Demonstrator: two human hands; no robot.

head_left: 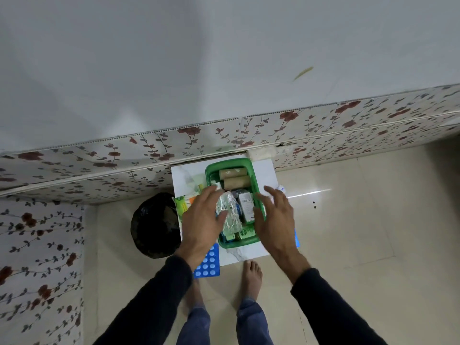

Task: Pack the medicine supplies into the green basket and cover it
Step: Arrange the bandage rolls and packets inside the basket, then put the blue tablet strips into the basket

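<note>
The green basket (229, 161) stands on a small white table (186, 175). Inside it lie two brown cardboard rolls (233, 173), a grey-white medicine box (245, 205), small green boxes and a crinkled silver foil pack (230, 215). My left hand (201, 217) hovers over the basket's left side with fingers spread, its thumb touching the foil pack's edge. Fingers apart and holding nothing, my right hand (273, 217) is over the basket's right rim. A blue blister pack of white tablets (207, 266) sticks out over the table's front edge under my left wrist.
More packets, one yellow-green (181, 205), lie on the table left of the basket. A blue edge (295, 239) shows under my right hand. A black bin bag (154, 225) sits on the floor at the left. The flower-patterned panel (323, 125) runs behind the table. My bare feet (251, 277) are below.
</note>
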